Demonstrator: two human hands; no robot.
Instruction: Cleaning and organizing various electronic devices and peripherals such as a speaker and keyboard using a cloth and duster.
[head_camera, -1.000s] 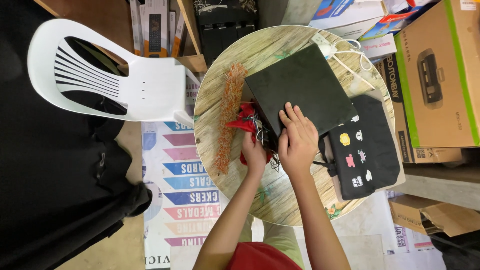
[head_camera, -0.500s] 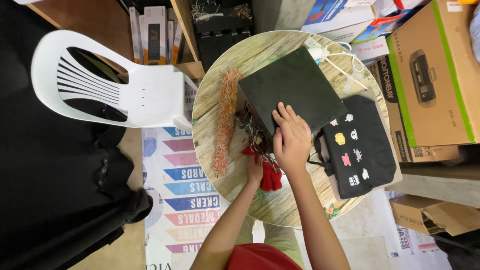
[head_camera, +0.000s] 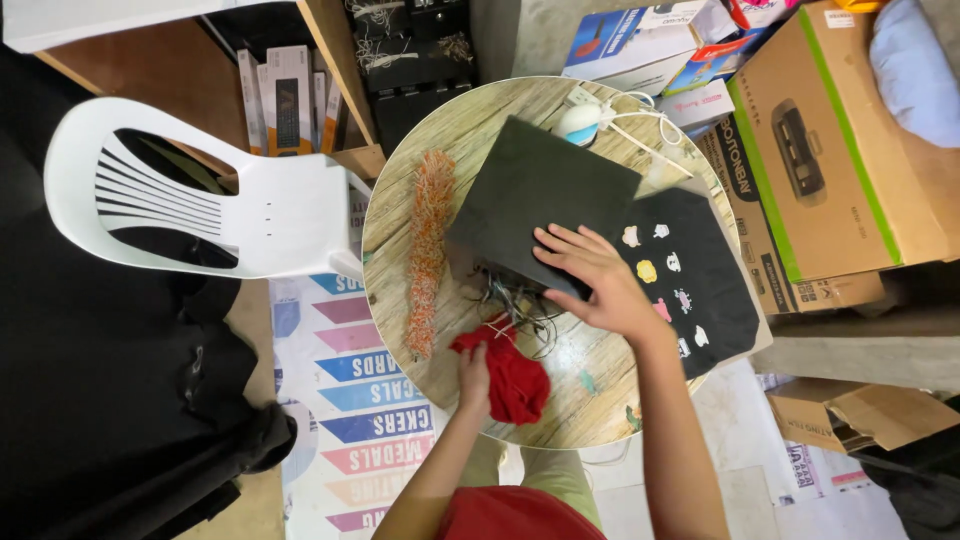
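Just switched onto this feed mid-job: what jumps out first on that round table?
The red cloth near the round wooden table's front edge stands out most, pinched by the left hand. The right hand lies flat on a dark green sheet at the table's middle, with a tangle of thin wires poking out below it. A fuzzy orange strip runs along the left side.

A white plastic chair (head_camera: 230, 205) is standing beside the round tabletop (head_camera: 590, 390). An orange fuzzy strip (head_camera: 427, 250) is lying on it. Cardboard boxes (head_camera: 830, 160) are sitting nearby.
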